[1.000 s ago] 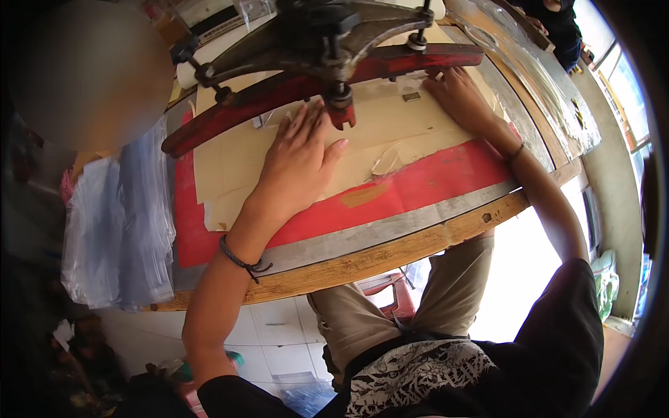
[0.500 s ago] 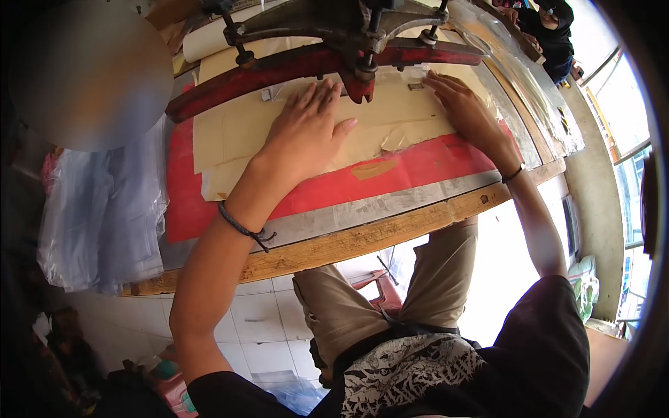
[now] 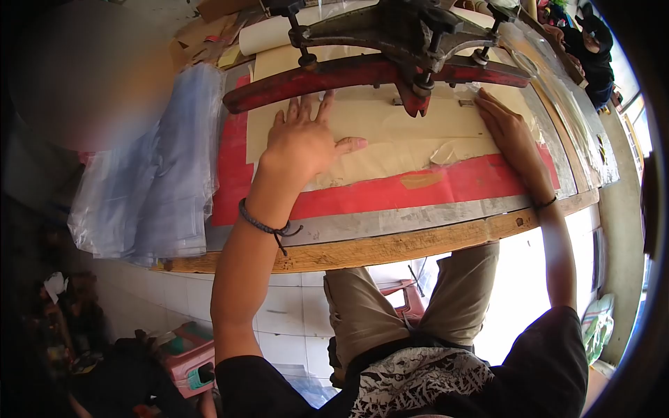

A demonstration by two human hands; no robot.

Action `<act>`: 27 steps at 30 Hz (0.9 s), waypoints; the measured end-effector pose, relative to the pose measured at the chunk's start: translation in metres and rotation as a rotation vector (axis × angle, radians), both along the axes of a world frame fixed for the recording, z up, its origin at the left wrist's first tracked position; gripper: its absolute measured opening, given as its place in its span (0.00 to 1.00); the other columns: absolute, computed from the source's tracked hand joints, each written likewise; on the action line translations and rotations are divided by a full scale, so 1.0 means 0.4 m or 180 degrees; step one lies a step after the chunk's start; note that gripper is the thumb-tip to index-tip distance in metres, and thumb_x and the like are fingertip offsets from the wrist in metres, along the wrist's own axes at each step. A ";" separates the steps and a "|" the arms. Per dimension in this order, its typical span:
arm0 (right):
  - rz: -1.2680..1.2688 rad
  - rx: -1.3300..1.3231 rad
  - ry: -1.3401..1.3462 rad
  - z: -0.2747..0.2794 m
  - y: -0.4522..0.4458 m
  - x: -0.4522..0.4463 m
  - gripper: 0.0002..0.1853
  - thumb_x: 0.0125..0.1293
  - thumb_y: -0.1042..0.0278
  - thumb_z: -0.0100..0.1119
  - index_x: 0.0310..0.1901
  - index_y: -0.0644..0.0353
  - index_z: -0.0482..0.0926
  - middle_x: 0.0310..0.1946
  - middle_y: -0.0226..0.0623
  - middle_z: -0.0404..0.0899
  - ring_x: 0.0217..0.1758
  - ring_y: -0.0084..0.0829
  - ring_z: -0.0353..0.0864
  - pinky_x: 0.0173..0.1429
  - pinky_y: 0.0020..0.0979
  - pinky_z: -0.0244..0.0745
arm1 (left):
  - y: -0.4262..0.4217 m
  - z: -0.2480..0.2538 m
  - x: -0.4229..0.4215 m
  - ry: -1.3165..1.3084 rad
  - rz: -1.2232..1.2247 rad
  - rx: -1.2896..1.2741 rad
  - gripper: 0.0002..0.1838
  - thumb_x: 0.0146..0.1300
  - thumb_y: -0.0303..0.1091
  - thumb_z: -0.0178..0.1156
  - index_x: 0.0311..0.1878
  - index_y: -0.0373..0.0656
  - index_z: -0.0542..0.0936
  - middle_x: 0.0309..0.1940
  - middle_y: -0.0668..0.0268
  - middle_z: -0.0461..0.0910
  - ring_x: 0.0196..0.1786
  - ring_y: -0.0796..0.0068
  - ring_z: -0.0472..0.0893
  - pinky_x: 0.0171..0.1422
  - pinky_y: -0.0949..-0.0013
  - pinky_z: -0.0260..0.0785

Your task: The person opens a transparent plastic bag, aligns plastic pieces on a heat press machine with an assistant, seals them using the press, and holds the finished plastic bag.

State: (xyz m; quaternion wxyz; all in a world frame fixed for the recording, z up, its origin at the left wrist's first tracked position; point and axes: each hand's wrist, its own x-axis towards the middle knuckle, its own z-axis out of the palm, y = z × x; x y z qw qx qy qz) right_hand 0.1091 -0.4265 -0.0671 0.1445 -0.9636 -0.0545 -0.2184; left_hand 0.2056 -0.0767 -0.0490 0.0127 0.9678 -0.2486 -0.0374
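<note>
My left hand (image 3: 301, 143) lies palm down on the beige sheet (image 3: 390, 143), fingers spread, with its fingertips close to the red curved bar (image 3: 313, 78). Toward the right end of that sheet, my right hand (image 3: 507, 129) rests with fingers stretched out, beside a small metal piece (image 3: 465, 103). Neither hand holds anything. Under the beige sheet is a red sheet (image 3: 348, 198) with a torn tan patch (image 3: 421, 180). The bar hangs from a dark metal frame (image 3: 376, 29) above the sheets.
Clear plastic sleeves (image 3: 164, 167) hang over the table's left edge. A pale roll (image 3: 275, 35) lies behind the bar. Plastic strips (image 3: 568, 115) lie on the right. Another person (image 3: 592, 52) is at the upper right. A pink stool (image 3: 191, 355) stands on the floor at lower left.
The view has shifted, so the table and frame appear farther right. My left hand's fingers have spread wider, and it rests nearer the beige sheet's left side. My right hand stays near the sheet's right end.
</note>
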 end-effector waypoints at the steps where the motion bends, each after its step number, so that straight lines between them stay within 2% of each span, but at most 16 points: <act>1: 0.0007 -0.0022 -0.0024 -0.001 0.000 0.000 0.16 0.71 0.67 0.51 0.58 0.59 0.77 0.64 0.43 0.73 0.62 0.50 0.75 0.65 0.41 0.72 | 0.002 -0.002 0.015 0.0023 -0.0070 -0.0005 0.59 0.54 0.80 0.48 0.79 0.48 0.47 0.77 0.48 0.49 0.79 0.52 0.48 0.80 0.52 0.45; 4: 0.0022 0.0076 -0.0013 -0.001 0.000 -0.001 0.17 0.71 0.67 0.52 0.58 0.60 0.77 0.64 0.44 0.72 0.62 0.49 0.75 0.65 0.42 0.71 | 0.011 0.000 0.045 0.0142 -0.0205 -0.0028 0.64 0.46 0.84 0.51 0.78 0.49 0.48 0.76 0.47 0.49 0.79 0.51 0.48 0.80 0.53 0.47; 6: -0.0021 0.0175 0.0186 0.014 0.011 -0.010 0.17 0.71 0.69 0.51 0.59 0.62 0.76 0.65 0.46 0.71 0.66 0.47 0.71 0.68 0.39 0.69 | 0.012 0.006 0.049 0.0244 -0.0200 -0.0075 0.66 0.43 0.84 0.53 0.78 0.50 0.48 0.76 0.46 0.49 0.79 0.50 0.49 0.79 0.54 0.48; 10: 0.0131 -0.0268 0.0097 0.004 -0.006 0.000 0.17 0.72 0.69 0.51 0.60 0.63 0.75 0.67 0.48 0.68 0.72 0.46 0.65 0.71 0.38 0.65 | 0.011 0.000 0.054 0.0038 -0.0550 -0.0114 0.65 0.46 0.81 0.55 0.76 0.40 0.52 0.74 0.45 0.54 0.77 0.51 0.54 0.80 0.56 0.47; 12: -0.0013 -0.0452 0.0059 0.002 0.001 -0.003 0.17 0.72 0.67 0.50 0.60 0.60 0.75 0.67 0.46 0.68 0.73 0.45 0.63 0.71 0.40 0.66 | -0.005 0.009 0.034 -0.0144 -0.0677 -0.0079 0.64 0.48 0.79 0.55 0.74 0.33 0.54 0.73 0.44 0.56 0.76 0.52 0.56 0.80 0.56 0.46; 15: -0.0059 -0.0686 0.0057 -0.001 -0.004 0.001 0.17 0.73 0.67 0.49 0.61 0.57 0.74 0.69 0.44 0.65 0.74 0.43 0.61 0.73 0.40 0.64 | -0.016 0.033 0.015 -0.0121 -0.0662 0.0042 0.59 0.54 0.72 0.58 0.73 0.29 0.54 0.73 0.44 0.55 0.77 0.53 0.53 0.80 0.57 0.47; 18: -0.0071 -0.0608 0.0259 0.007 -0.001 -0.003 0.19 0.74 0.67 0.47 0.63 0.57 0.72 0.71 0.42 0.64 0.75 0.42 0.60 0.75 0.40 0.61 | -0.008 0.024 0.018 -0.0349 -0.0852 -0.0192 0.58 0.55 0.74 0.54 0.72 0.30 0.57 0.72 0.45 0.58 0.76 0.55 0.56 0.80 0.55 0.47; 21: 0.0011 -0.0372 0.0390 0.012 0.002 -0.002 0.19 0.74 0.67 0.45 0.64 0.58 0.71 0.71 0.41 0.64 0.75 0.41 0.60 0.75 0.39 0.61 | -0.005 0.022 0.017 -0.0176 -0.0835 -0.0108 0.56 0.56 0.73 0.53 0.73 0.32 0.58 0.73 0.47 0.57 0.77 0.56 0.56 0.80 0.55 0.48; 24: 0.0127 -0.0522 0.0344 0.012 -0.009 -0.001 0.20 0.74 0.68 0.44 0.65 0.60 0.70 0.70 0.42 0.65 0.75 0.40 0.60 0.75 0.39 0.61 | -0.004 0.020 0.018 -0.0152 -0.0804 -0.0031 0.56 0.56 0.73 0.52 0.74 0.34 0.57 0.74 0.49 0.56 0.77 0.56 0.54 0.80 0.56 0.48; 27: 0.0188 -0.0688 0.0319 0.011 -0.017 -0.001 0.20 0.73 0.69 0.44 0.65 0.62 0.69 0.69 0.43 0.66 0.75 0.40 0.59 0.75 0.38 0.61 | -0.012 0.038 0.013 0.0034 -0.0832 0.0121 0.52 0.61 0.67 0.54 0.74 0.33 0.54 0.77 0.48 0.49 0.79 0.55 0.47 0.81 0.60 0.44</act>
